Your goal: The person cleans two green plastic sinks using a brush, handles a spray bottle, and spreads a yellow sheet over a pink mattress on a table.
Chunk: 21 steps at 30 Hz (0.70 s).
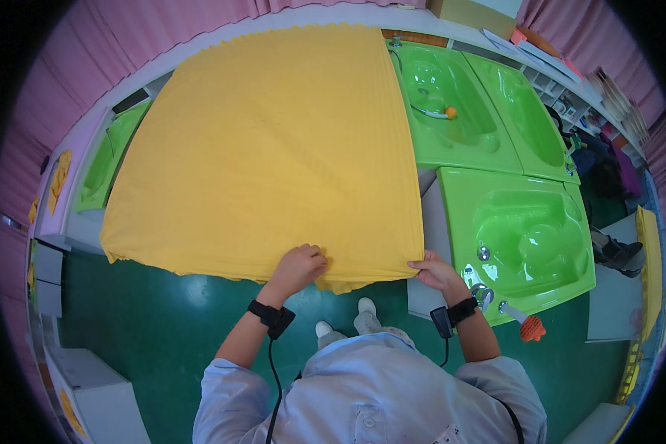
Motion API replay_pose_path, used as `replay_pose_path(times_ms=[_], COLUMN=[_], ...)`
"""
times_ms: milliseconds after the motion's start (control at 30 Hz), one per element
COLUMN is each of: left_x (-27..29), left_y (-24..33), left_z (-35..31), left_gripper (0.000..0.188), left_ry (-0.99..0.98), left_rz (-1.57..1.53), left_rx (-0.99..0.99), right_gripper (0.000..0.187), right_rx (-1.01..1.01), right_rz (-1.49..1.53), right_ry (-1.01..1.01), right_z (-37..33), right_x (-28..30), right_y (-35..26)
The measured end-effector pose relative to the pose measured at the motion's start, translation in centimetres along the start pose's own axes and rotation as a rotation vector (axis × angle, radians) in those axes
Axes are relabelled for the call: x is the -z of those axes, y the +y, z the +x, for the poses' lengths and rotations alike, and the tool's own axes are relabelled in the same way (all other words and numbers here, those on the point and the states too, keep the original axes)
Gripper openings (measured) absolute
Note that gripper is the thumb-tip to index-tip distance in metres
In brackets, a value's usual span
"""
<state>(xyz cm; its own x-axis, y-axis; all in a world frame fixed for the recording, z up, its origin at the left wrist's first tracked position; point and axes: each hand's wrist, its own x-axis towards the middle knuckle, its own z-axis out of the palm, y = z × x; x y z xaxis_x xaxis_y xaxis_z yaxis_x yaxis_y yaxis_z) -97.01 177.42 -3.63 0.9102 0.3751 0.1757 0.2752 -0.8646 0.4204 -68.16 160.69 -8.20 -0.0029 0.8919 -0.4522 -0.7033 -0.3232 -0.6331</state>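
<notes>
A large yellow cloth [274, 148] lies spread in front of me, its near edge hanging down in small folds. My left hand [301, 266] is closed on the cloth near the middle of that edge, with the fabric bunched at the fingers. At the cloth's near right corner, my right hand [435, 271] pinches the edge between thumb and fingers. Whatever lies beneath the cloth is hidden. Each wrist wears a black strap with a small box and a cable.
Right of the cloth stand green tubs, the nearest tub [529, 237] with a tap and an orange shower head [532, 328]. Another green tub [115, 159] shows at the left. Pink curtains [74, 81] hang behind. A grey cabinet [100, 396] stands on the green floor at lower left.
</notes>
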Motion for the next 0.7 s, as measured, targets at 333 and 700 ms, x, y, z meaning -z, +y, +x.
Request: replay_pose_path(times_ms=[333,700], left_x=[-3.2,-6.4], left_y=[1.1,0.6], left_z=[1.2,3.2], left_gripper=[0.072,0.072], left_ry=[-0.14,-0.047], left_rz=[0.557,0.395], left_rx=[0.114,0.151], right_gripper=[0.041,0.02], right_rx=[0.154,0.07], right_rz=[-0.083,0.109], right_ry=[0.024,0.132], right_z=[-1.5,1.3], right_x=[1.1,6.7], right_y=[4.6,6.2])
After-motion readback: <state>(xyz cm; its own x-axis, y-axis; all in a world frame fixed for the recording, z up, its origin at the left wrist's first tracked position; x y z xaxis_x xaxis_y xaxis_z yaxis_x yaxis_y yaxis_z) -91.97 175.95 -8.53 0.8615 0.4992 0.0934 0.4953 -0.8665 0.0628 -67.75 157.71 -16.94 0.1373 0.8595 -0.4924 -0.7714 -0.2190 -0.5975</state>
